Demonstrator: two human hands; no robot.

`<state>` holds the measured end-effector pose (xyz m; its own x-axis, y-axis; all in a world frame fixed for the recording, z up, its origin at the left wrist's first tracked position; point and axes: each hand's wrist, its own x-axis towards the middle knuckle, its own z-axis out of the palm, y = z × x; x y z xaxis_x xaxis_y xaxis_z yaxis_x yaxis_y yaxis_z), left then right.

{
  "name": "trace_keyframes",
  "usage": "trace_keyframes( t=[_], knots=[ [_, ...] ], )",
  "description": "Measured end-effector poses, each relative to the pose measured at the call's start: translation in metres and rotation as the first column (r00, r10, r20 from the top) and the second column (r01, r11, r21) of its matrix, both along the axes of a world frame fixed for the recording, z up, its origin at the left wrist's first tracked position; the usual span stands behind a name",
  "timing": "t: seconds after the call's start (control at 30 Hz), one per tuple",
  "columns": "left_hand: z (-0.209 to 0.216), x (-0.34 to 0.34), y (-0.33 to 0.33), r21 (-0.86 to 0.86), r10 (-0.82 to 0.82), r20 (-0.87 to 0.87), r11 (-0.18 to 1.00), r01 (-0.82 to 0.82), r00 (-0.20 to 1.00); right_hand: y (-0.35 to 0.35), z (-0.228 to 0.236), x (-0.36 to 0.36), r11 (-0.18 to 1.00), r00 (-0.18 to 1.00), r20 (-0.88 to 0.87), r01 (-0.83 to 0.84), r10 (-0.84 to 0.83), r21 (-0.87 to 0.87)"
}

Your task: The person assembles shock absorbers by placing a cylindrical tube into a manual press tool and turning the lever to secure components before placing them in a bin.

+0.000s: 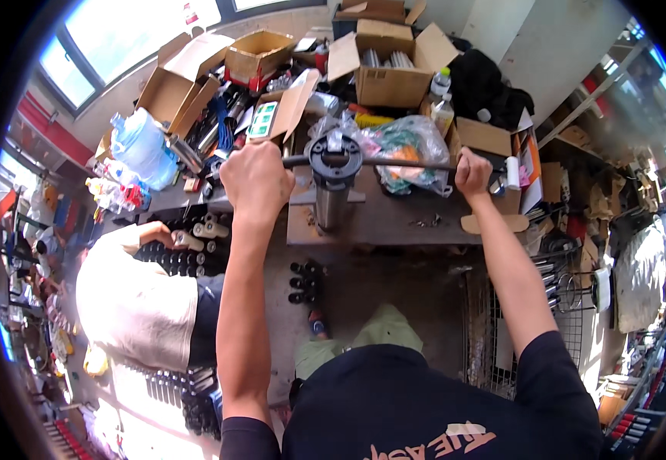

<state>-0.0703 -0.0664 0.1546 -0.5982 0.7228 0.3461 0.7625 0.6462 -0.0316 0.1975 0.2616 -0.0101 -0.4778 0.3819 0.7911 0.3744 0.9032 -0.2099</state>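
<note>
Cream cloth is covering the back of a co-worker [137,299], who is bending at far left, below a bluish plastic jug [143,146] resting on the workbench [394,222]. Farther right, my left hand [258,182] is making a fist around the left end of a dark bar [410,163]. Between my widely spaced hands, the bar is crossing a black round collar [333,178] topping an upright metal cylinder [331,211] near the bench's front edge. Behind the bar, a clear plastic bag [417,138] is lying. My right hand [472,175] is gripping the bar's right end.
</note>
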Motion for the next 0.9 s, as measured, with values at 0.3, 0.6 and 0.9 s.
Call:
trace_keyframes(
  t=[0.3,0.6,0.9],
  knots=[
    [-0.018,0.047,0.0,0.14,0.037,-0.166,0.99,-0.014,0.985,0.075,-0.001,-0.042,0.979,0.984,0.093,-0.14,0.155,-0.146],
    [-0.058,-0.078,0.02,0.498,-0.298,-0.369,0.737,0.458,0.88,-0.082,0.055,0.038,0.856,0.833,0.328,0.503,-0.445,-0.116],
    [-0.063,-0.117,0.027,0.535,-0.396,-0.502,0.556,0.636,0.769,-0.19,0.061,0.039,0.758,0.763,0.302,0.631,-0.571,-0.162]
  ],
)
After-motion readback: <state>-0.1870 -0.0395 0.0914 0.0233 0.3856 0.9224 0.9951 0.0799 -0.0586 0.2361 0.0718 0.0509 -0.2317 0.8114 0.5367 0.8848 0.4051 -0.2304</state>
